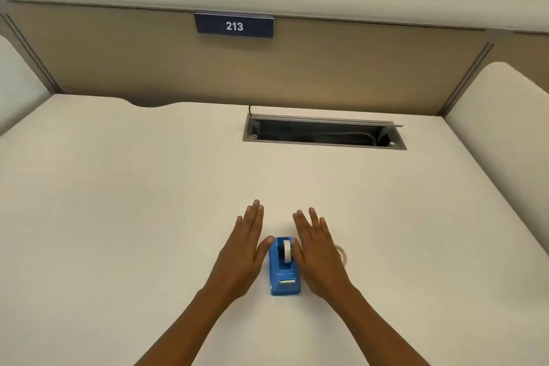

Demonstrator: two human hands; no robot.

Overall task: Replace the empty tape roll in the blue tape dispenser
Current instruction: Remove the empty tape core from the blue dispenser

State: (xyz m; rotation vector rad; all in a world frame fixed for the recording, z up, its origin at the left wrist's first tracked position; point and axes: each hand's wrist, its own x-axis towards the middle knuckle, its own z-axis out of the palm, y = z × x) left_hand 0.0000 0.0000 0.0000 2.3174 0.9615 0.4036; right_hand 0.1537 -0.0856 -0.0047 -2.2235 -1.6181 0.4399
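Now, flat open, my left hand [242, 249] and right hand [316, 249] flanking the blue plastic tape dispenser [284, 266], lengthwise, cutter toward me; navy sign [234, 25] reading "213".

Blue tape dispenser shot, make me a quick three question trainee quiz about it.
1. True or false: the left hand grips the blue tape dispenser.
2. Where does the loose tape roll lie? A) left of the dispenser B) right of the right hand C) in the cable hatch
3. Fill in: the sign reads ___.

Key: 1 false, both hands lie open and flat beside it; 2 B; 3 213.
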